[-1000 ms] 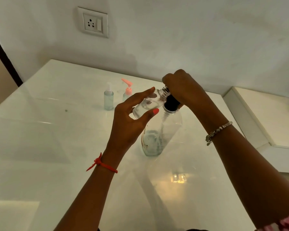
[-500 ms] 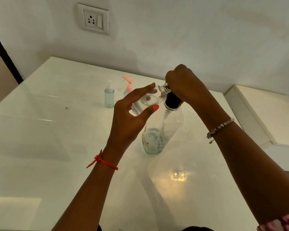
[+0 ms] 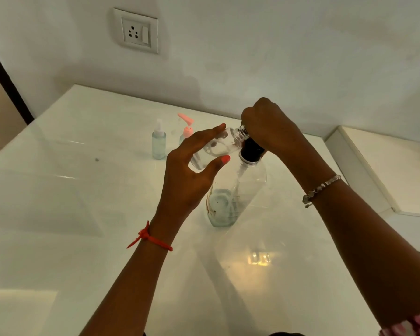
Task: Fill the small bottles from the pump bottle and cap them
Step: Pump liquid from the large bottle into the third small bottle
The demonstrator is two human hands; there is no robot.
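Note:
A large clear pump bottle (image 3: pixel 230 200) with a black collar stands mid-table, a little liquid at its bottom. My right hand (image 3: pixel 269 127) is curled over its pump head, which is hidden under the fist. My left hand (image 3: pixel 192 170) holds a small clear uncapped bottle (image 3: pixel 216 149) between thumb and fingers, tilted on its side, its threaded neck up against the pump spout. Farther back stand a small bottle with a clear spray cap (image 3: pixel 159 144) and another with a pink pump top (image 3: pixel 187 129).
The white glossy table (image 3: pixel 58 202) runs back to a wall with a power socket (image 3: pixel 137 31). A lower white ledge (image 3: pixel 374 170) lies to the right, with a dark cable end at its far edge.
Both hands and the bottles keep their positions relative to each other; my right fist sits slightly higher on the pump than a second ago. The view has shifted a little.

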